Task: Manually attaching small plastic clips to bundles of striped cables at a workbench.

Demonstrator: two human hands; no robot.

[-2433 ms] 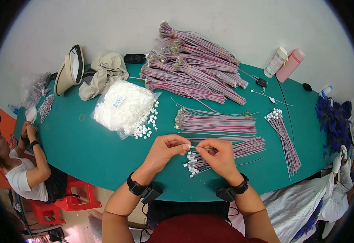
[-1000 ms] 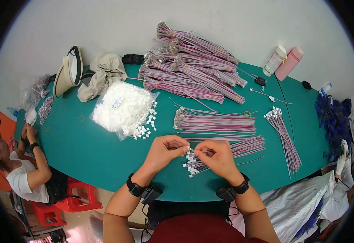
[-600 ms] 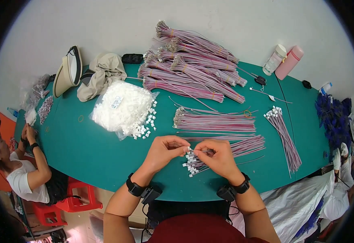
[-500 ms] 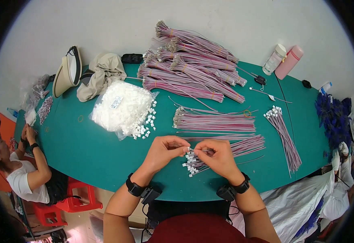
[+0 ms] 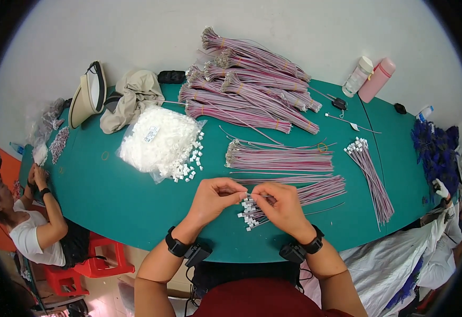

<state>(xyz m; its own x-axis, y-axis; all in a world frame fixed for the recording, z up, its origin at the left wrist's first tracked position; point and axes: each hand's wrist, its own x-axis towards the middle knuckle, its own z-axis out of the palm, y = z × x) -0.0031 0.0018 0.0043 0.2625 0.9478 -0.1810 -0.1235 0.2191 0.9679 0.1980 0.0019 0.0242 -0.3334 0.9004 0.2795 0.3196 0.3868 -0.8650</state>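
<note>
My left hand (image 5: 217, 199) pinches a small white plastic connector (image 5: 248, 194), mostly covered by the fingertips. Thumb and fingers of my right hand (image 5: 281, 207) are closed on the end of a thin wire lead right beside it, and the two hands' fingertips almost meet. Whether the lead sits inside the connector is too small to tell. Below the hands lies a bunch of grey and pink leads with white connectors (image 5: 249, 214) at their left ends. Just beyond is a bundle of leads with bare terminals (image 5: 283, 157).
A bag of white connectors (image 5: 157, 140) lies open at left, some spilled. Tied wire bundles (image 5: 252, 84) are piled at the back. More connectored leads (image 5: 371, 182) lie at right, near two bottles (image 5: 377, 80). A co-worker (image 5: 35, 222) sits far left; another's gloved hand (image 5: 442, 189) shows far right.
My right fingertips have shifted slightly left, closer to my left fingertips. My left hand stays in place. At the far right, the co-worker's gloved hand has moved.
</note>
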